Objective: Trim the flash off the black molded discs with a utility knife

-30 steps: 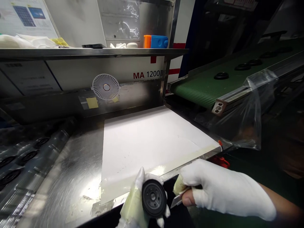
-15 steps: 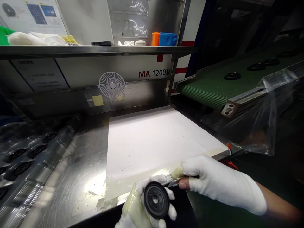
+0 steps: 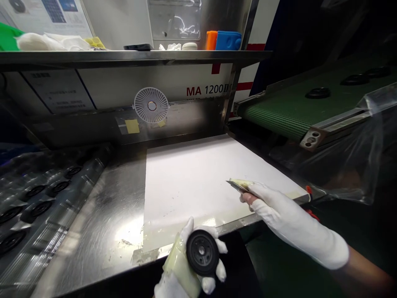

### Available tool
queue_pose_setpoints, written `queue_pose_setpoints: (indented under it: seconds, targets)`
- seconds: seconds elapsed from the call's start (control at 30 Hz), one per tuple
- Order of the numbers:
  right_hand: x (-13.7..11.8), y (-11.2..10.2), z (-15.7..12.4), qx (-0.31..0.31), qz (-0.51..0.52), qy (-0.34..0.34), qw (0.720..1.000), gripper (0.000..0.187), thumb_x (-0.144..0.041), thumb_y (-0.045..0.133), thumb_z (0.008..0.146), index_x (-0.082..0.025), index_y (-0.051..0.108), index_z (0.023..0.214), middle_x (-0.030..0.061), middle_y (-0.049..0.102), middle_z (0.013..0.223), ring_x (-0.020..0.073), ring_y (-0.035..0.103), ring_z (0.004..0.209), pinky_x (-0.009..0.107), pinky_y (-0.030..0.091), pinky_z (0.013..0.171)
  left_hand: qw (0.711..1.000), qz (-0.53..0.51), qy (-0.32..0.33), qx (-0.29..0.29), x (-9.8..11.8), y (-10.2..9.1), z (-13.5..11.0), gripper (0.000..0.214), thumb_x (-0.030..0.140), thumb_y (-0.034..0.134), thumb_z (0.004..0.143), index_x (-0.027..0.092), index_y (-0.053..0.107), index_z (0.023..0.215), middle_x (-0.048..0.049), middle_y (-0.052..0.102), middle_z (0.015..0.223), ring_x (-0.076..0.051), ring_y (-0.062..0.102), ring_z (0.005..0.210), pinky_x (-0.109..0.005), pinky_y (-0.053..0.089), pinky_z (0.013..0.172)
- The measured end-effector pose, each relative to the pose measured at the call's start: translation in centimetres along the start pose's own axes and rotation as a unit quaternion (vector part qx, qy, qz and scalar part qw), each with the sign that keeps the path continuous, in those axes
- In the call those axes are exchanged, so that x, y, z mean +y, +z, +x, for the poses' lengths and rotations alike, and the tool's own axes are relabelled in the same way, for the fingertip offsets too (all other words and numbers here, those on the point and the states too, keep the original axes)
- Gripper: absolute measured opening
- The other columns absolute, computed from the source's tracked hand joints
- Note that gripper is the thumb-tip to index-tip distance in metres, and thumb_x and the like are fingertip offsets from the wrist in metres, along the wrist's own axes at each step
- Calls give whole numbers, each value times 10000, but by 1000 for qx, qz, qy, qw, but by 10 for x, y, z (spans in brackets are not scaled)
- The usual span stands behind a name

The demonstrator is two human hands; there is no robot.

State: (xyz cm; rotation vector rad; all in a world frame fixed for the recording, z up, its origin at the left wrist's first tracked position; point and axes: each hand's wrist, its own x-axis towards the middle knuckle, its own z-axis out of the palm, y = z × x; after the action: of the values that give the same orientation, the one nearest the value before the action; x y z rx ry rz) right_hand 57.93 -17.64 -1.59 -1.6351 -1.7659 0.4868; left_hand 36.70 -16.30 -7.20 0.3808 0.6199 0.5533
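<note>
My left hand (image 3: 182, 269), in a white glove with yellowed fingers, grips a round black plastic part (image 3: 202, 253) at the front edge of the steel bench (image 3: 102, 223), its flat face turned up towards me. My right hand (image 3: 273, 205), also gloved in white, is closed on a small knife blade (image 3: 238, 185) that points left over the white sheet (image 3: 198, 178) covering the bench. The blade tip hovers just above or on the sheet; I cannot tell which. The two hands are apart.
A green conveyor belt (image 3: 279, 114) at the right carries black round parts (image 3: 316, 93); clear plastic film (image 3: 350, 157) hangs from its end. Bagged black parts (image 3: 34, 194) lie at the left. An upper shelf (image 3: 124, 56) holds an orange-and-blue block (image 3: 223, 40) and cloths. A small white fan (image 3: 151, 104) stands at the back.
My right hand has moved away from the black part, up and forward over the white sheet, with the blade now pointing left. My left hand keeps the part near the bench edge.
</note>
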Motion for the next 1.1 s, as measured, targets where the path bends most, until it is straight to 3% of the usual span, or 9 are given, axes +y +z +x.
queue_pose_setpoints:
  seconds: [0.2, 0.33, 0.43, 0.67, 0.77, 0.83, 0.9, 1.0, 1.1]
  targets:
    - [5, 6, 1, -15, 103, 60, 993, 243, -363, 406, 889, -177, 543, 967, 41, 581, 780, 182, 561, 753, 304, 472, 682, 1000, -3, 5, 29, 2, 2, -1, 517, 565, 357, 805, 104, 579, 876, -113, 619, 753, -169, 561, 434, -180, 178, 284]
    - [8, 16, -4, -53, 223, 113, 967, 318, -447, 412, 891, -157, 536, 930, 13, 564, 652, 118, 521, 514, 250, 442, 491, 1000, -9, 9, 18, 3, -1, 0, 479, 541, 387, 805, 109, 577, 889, -111, 623, 766, -175, 570, 446, -180, 189, 289]
    - [14, 24, -5, -30, 265, 143, 953, 354, -485, 459, 862, -162, 533, 985, 1, 560, 640, 89, 476, 438, 235, 400, 428, 1000, -12, 11, 4, 2, -2, 0, 468, 528, 389, 810, 111, 579, 904, -111, 620, 783, -169, 574, 461, -176, 197, 295]
    - [26, 30, 6, -9, 258, 157, 953, 477, -399, 443, 844, -134, 384, 1237, 17, 572, 739, 102, 492, 482, 265, 427, 494, 1000, -16, 12, 11, 3, -1, -2, 483, 540, 376, 812, 110, 580, 890, -109, 614, 767, -152, 561, 449, -167, 188, 290]
    - [34, 32, 8, -4, 216, 148, 965, 415, -295, 446, 801, -138, 473, 1185, 53, 601, 865, 157, 568, 694, 319, 469, 681, 999, -24, 16, 17, 4, -3, -3, 486, 546, 386, 805, 109, 578, 895, -106, 612, 755, -161, 567, 462, -166, 192, 287]
    - [36, 33, 7, 4, 199, 128, 972, 432, -227, 446, 755, -154, 507, 1176, 66, 605, 983, 191, 555, 904, 349, 430, 840, 999, -23, 25, 24, 6, -4, -5, 493, 550, 389, 802, 107, 576, 914, -115, 617, 773, -175, 579, 495, -170, 219, 292]
    - [36, 32, 6, 7, 204, 111, 973, 488, -192, 430, 714, -168, 506, 1196, 61, 597, 1040, 195, 526, 980, 354, 398, 893, 999, -12, 38, 31, 12, -5, -9, 484, 535, 403, 804, 105, 576, 943, -122, 622, 794, -187, 589, 535, -178, 261, 300]
    - [34, 29, 3, 5, 234, 117, 965, 503, -189, 405, 687, -170, 508, 1179, 45, 600, 950, 164, 554, 789, 325, 450, 744, 993, 11, 88, 79, 32, -12, -19, 418, 464, 487, 787, 115, 569, 1001, -133, 633, 875, -207, 609, 624, -199, 342, 332]
    - [35, 25, 1, -1, 256, 125, 959, 409, -194, 413, 675, -168, 551, 1059, 23, 576, 820, 137, 529, 655, 299, 438, 652, 954, 61, 191, 223, 61, -38, -30, 410, 404, 599, 721, 167, 553, 1053, -105, 634, 953, -209, 618, 718, -255, 465, 455]
